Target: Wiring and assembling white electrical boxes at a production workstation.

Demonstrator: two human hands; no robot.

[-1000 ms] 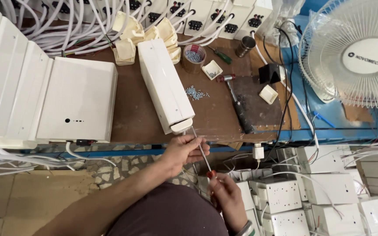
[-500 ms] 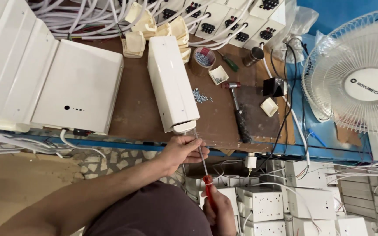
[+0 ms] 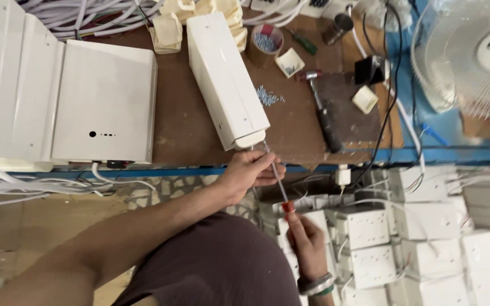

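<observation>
The screwdriver (image 3: 278, 180) runs along a line from about five o'clock to eleven o'clock: its red handle sits low, near the person's lap, and its thin metal shaft points up toward the near end of a long white box (image 3: 225, 79). The tip meets the box's lower end at the desk's front edge. The box itself lies on the same slant, its long axis running from that edge up toward eleven o'clock.

The right hand (image 3: 308, 243) is closed around the red handle. The left hand (image 3: 250, 173) is curled on the shaft just below the box, fingers pinched on the metal. The two hands are apart, one at each end of the tool.

The desk (image 3: 188, 127) is brown, worn wood with a blue front rim. At nine o'clock from the box lies a wide white casing (image 3: 106, 107); at three o'clock lies a hammer (image 3: 324, 113), with loose screws (image 3: 267, 96) between. A white fan (image 3: 472, 51) stands at two o'clock. Below the desk, white socket boxes (image 3: 404, 243) are piled on the floor.
</observation>
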